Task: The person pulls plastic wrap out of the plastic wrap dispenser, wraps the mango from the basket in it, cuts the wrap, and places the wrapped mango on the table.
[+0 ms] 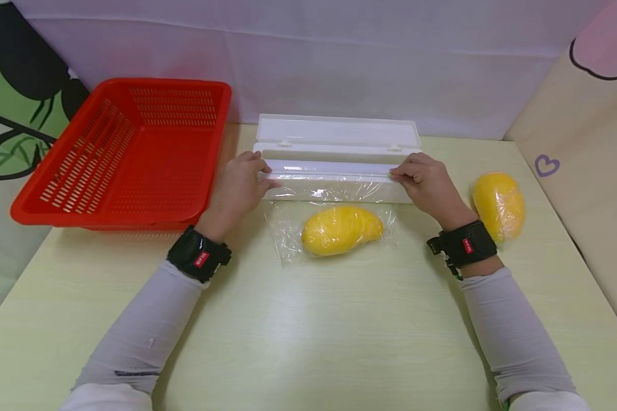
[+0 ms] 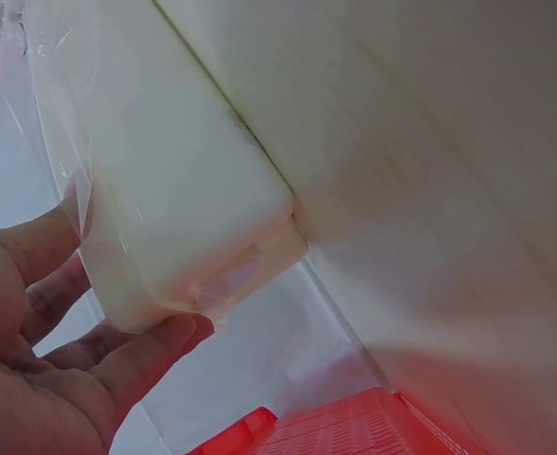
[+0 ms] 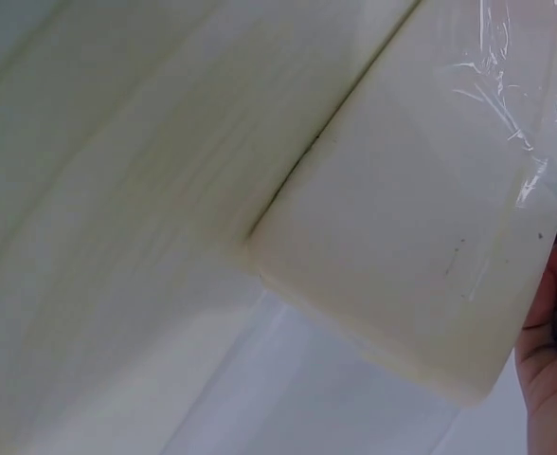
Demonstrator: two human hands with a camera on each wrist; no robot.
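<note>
A white cling film dispenser (image 1: 334, 153) stands at the back of the table, its lid raised. Clear cling film (image 1: 334, 193) hangs over its front side. At the left end, my left hand (image 1: 240, 185) holds the film's edge between thumb and fingers; the left wrist view shows those fingers (image 2: 132, 365) at the box corner. My right hand (image 1: 429, 185) pinches the film at the right end, mostly out of the right wrist view. A yellow mango-shaped fruit (image 1: 341, 230) lies on a loose sheet of film (image 1: 287, 242) just in front of the box.
A red plastic basket (image 1: 154, 165) stands to the left, close beside my left forearm. Another yellow fruit (image 1: 500, 205), wrapped in film, lies to the right past my right wrist. A pale cloth wall (image 1: 391, 74) rises behind the dispenser.
</note>
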